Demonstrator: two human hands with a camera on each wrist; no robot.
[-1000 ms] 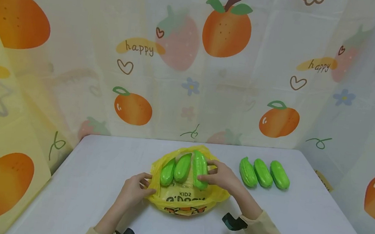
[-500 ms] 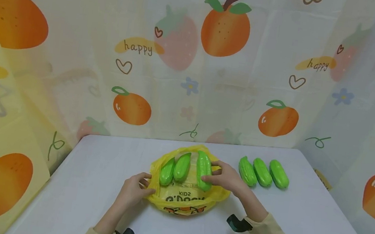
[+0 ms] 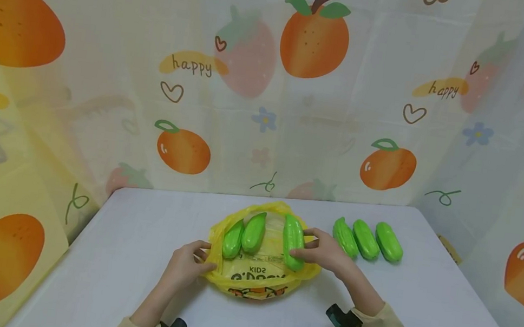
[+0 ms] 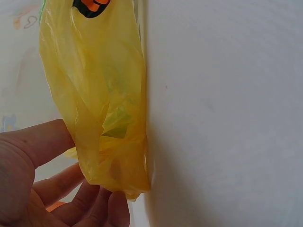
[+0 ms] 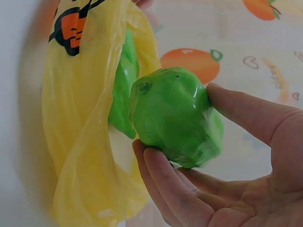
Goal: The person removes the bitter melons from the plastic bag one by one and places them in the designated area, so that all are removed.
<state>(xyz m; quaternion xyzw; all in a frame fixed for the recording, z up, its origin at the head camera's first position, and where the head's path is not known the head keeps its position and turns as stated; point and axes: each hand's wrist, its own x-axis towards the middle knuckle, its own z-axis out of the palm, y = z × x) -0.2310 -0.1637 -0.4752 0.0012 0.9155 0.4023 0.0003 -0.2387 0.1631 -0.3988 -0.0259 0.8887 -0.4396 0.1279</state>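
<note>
A yellow plastic bag [image 3: 253, 290] lies on the table with its mouth spread wide and dark print inside. My left hand [image 3: 188, 263] pinches its left edge; in the left wrist view the thumb [image 4: 45, 142] is on one side of the film, fingers on the other. Between thumb and fingers, my right hand [image 3: 325, 250] grips a plump green cucumber [image 3: 293, 241] over the bag's right side. The right wrist view shows its rounded end [image 5: 170, 113] facing the camera, beside the bag's opening. Two more cucumbers [image 3: 253, 233] rest at the left inside the bag.
Three similar green cucumbers [image 3: 365, 240] lie side by side at the table's back right, just beyond my right hand. The white table [image 3: 102, 264] meets a fruit-printed curtain [image 3: 235, 144] along its back edge.
My right hand has carried its cucumber to the right, away from the two in the bag, toward the bag's right edge. The left hand keeps its hold in the same place.
</note>
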